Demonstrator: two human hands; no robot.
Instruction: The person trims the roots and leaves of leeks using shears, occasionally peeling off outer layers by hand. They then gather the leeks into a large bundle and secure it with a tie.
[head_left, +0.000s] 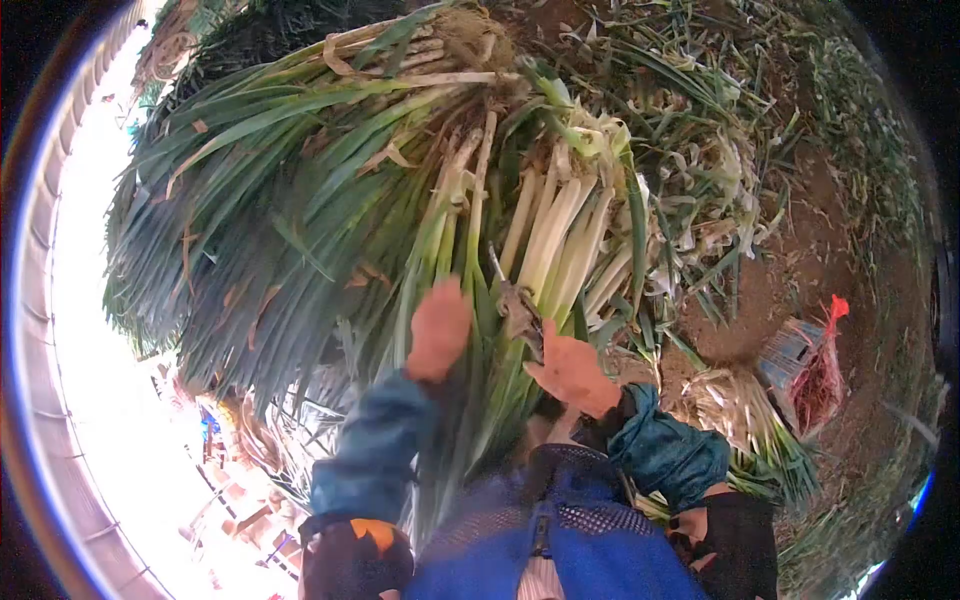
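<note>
Long green onions (pixel 560 235) with white stalks and green leaves lie in a bundle in front of my body, roots pointing away. My right hand (pixel 575 372) is closed at the bundle's lower right, on a narrow, dark pointed tool (pixel 524 318) that slants up and left over the stalks. My left hand (pixel 440 328) is over the green leaves just left of the bundle. Motion blurs its fingers, and I cannot tell whether they grip any leaves.
A large heap of green onions (pixel 270 200) spreads across the left and back. Peeled leaf scraps (pixel 715 190) litter the soil at right. A smaller trimmed bundle (pixel 740 410) lies at lower right, near a red net bag (pixel 818 385).
</note>
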